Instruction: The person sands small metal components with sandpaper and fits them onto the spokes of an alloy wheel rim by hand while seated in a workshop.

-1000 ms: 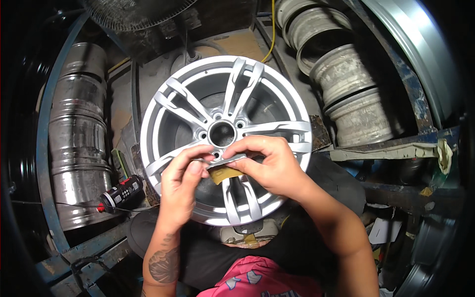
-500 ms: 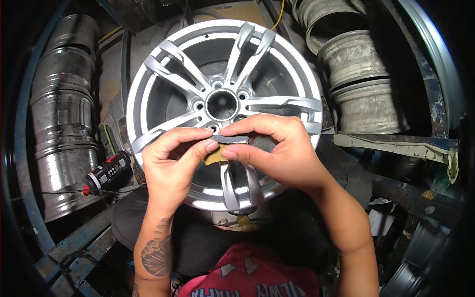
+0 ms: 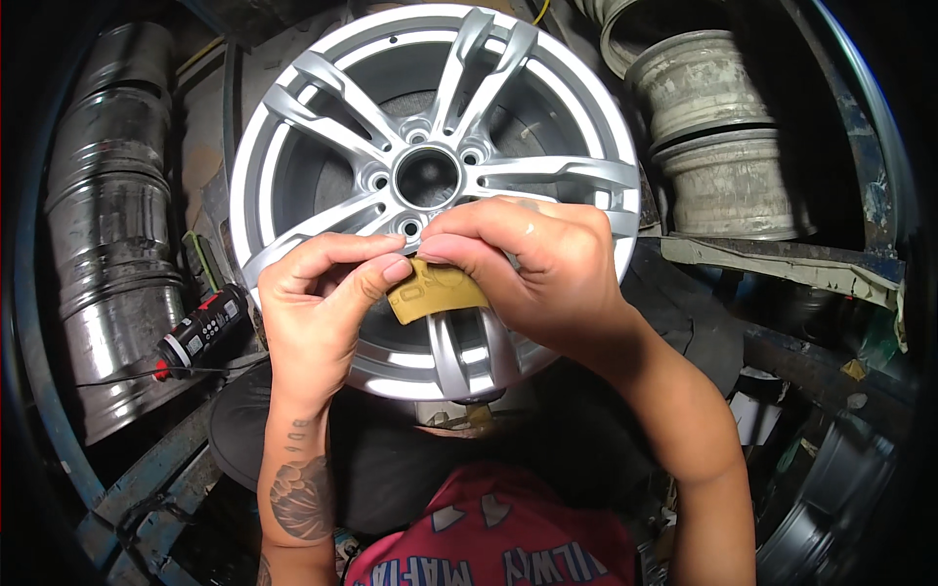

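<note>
A silver alloy wheel rim [image 3: 322,107] with paired spokes lies face up in front of me, its hub hole near the middle of the view. Both hands meet just below the hub. My left hand [image 3: 318,303] and my right hand [image 3: 532,273] pinch a small folded piece of tan sandpaper [image 3: 430,291] between thumbs and fingertips, held right over a lower spoke. Whether the paper touches the rim I cannot tell. A tattoo shows on my left forearm.
Bare steel rims [image 3: 112,264] stack up at the left, with a red and black spray can [image 3: 200,332] lying beside them. Worn pale rims [image 3: 723,146] stand at the upper right. A dark wheel [image 3: 821,518] sits at the lower right, and a blue metal frame [image 3: 147,488] runs along the lower left.
The rim and my hands have grown larger and moved up in the view as my head came closer. Both hands keep their pinch on the sandpaper.
</note>
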{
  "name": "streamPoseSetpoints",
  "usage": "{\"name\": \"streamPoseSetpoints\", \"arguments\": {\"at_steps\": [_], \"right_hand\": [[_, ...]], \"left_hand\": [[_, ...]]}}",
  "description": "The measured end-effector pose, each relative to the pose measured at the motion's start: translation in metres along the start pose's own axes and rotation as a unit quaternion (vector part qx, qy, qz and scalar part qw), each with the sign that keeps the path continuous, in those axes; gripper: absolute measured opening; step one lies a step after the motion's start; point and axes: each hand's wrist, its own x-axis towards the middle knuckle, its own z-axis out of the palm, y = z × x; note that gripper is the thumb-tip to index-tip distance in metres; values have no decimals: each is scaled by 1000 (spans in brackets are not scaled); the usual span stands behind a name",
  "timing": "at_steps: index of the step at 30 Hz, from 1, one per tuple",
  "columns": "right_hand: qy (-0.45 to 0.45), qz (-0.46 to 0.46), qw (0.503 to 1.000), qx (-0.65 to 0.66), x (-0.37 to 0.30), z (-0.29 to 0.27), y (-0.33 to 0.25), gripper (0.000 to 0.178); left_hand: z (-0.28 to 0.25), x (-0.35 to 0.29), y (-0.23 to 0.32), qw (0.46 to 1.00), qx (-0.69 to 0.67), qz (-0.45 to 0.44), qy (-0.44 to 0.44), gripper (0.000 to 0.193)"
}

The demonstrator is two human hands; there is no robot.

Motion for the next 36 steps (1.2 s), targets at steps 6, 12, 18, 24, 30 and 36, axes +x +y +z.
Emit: {"name": "streamPoseSetpoints", "arguments": {"at_steps": [6,12,18,24,30,36], "right_hand": [[14,33,999,20,2,6,0,8],[5,122,983,134,-1,8,0,9],[-13,101,992,76,0,6,3,11],[-20,138,985,101,2,2,-6,9],[-26,128,983,130,3,3,-5,8],[-92,258,918,287,3,-3,-3,13]], "left_hand": [[-1,1,-10,996,-74,-46,11,11],[-1,1,-3,1000,-2,6,5,10],[0,3,-6,999,37,21,11,9],[-1,1,-8,998,-43,26,31,9],[-1,4,2,999,9,49,17,8],[-3,4,-6,994,-90,33,-43,13]]}}
